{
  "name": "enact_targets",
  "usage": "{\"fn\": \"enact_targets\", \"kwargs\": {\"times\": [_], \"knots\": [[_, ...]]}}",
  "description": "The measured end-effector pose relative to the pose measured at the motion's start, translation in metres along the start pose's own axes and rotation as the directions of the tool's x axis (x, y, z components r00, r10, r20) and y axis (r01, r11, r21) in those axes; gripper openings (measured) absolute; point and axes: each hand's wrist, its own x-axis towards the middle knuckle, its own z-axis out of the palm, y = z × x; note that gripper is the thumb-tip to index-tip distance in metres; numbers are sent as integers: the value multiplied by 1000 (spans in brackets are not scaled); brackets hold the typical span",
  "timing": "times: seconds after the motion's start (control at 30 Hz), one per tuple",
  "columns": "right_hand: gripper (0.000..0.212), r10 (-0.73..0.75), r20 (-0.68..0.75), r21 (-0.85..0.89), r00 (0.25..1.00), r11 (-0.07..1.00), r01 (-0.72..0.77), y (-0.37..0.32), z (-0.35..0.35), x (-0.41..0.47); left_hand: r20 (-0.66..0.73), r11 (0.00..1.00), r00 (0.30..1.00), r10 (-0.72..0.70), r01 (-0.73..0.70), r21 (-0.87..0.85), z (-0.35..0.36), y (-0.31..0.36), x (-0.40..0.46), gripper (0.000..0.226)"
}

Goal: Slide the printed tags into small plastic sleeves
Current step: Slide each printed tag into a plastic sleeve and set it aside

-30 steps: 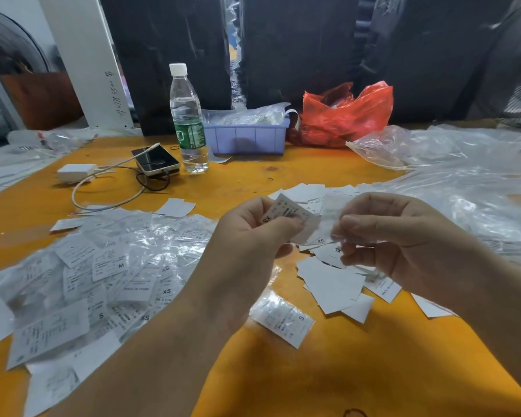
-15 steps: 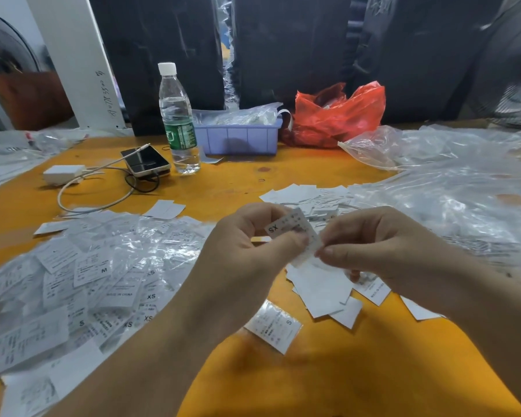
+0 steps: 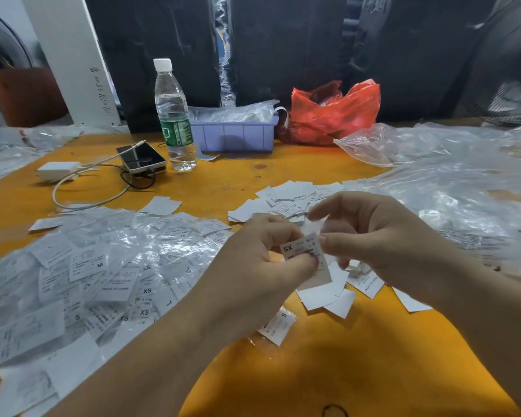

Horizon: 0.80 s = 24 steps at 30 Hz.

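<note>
**Head view: tag pinched between both hands, sleeve at its top edge**

Head view has the tag (image 3: pixel 306 260), marked XS and turned upside down to the camera, held above the table (image 3: pixel 358 356). The left hand (image 3: pixel 262 266) pinches the tag's near edge between thumb and forefinger; the right hand (image 3: pixel 376 245) pinches a thin clear sleeve (image 3: pixel 318 225) at the tag's far corner, likely to keep the sleeve's mouth spread while the tag is fed in. How far the tag sits inside is too blurred to tell.

Just below the tag lie bare tags (image 3: pixel 325 293), face down, probably kept close so the next one is easy to pick. Left of the tag spreads a pile (image 3: pixel 103 272) of sleeved tags, seemingly the finished ones. Right of the tag, clear plastic (image 3: pixel 448 182) lies heaped, perhaps the sleeve stock.

Beyond the tag, at the far edge of the orange table, stand a water bottle (image 3: pixel 173 115), a phone (image 3: pixel 142 159) on a cable, a lilac tray (image 3: pixel 235 135) and a red bag (image 3: pixel 331 112). Dark panels (image 3: pixel 283 46) close off the back.
</note>
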Motion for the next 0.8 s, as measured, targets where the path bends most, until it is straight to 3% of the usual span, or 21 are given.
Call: {"fn": "enact_targets", "kwargs": {"times": [0.13, 0.23, 0.43, 0.5, 0.63, 0.8], "knots": [[32, 25, 28, -47, 999, 999, -24, 1, 0, 0, 54, 997, 998, 13, -17, 77, 2, -2, -3, 20], [29, 39, -14, -9, 999, 999, -39, 3, 0, 1, -7, 997, 999, 51, -50, 57, 3, -1, -6, 21], [49, 213, -6, 289, 977, 936, -202, 5, 2, 5, -176, 996, 983, 59, -69, -50, 2, -1, -3, 10], [44, 224, 37, 375, 974, 900, -221, 5, 3, 6, -197, 996, 978, 65, -77, -53, 1, -1, -3, 10], [13, 168, 22, 414, 985, 896, -162, 2, 2, 5, -121, 997, 992, 44, -51, -57, 5, 2, -4, 16], [15, 123, -81, 305, 989, 948, -93, 4, -2, 3, -73, 997, 997, 24, -29, -66, 8, 2, -4, 21]]}}
